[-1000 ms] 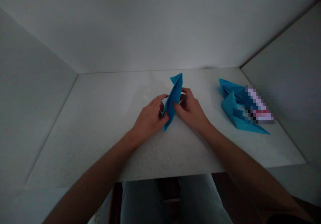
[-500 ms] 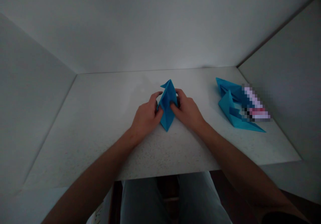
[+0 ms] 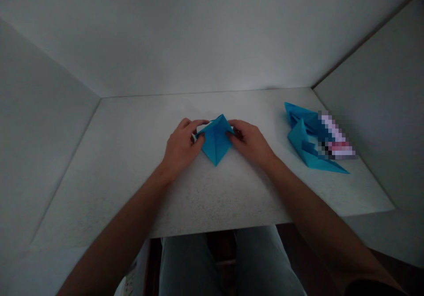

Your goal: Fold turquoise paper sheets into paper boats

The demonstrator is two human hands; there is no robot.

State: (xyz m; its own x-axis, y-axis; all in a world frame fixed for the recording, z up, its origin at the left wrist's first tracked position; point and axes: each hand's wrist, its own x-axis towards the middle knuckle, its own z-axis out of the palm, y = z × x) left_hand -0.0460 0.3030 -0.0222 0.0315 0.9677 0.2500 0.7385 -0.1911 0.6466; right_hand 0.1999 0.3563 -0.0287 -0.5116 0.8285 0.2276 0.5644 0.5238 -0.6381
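Left of the left hand [image 3: 180, 148] the desk [image 3: 109, 163] lies bare as far as the side wall [image 3: 39, 123]. Between both hands sits the blue paper [image 3: 215, 139], touching each. Right of the right hand [image 3: 251, 143] a bare strip of desk runs to the folded pile [image 3: 306, 143], which lies near the right wall [image 3: 380, 92].

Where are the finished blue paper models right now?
The finished blue paper models lie on the white table, far right by the wall, apart from the right hand.

Dim light; a pale speckled table [image 3: 212, 199] sits boxed in by plain white walls [image 3: 198, 35] on three sides
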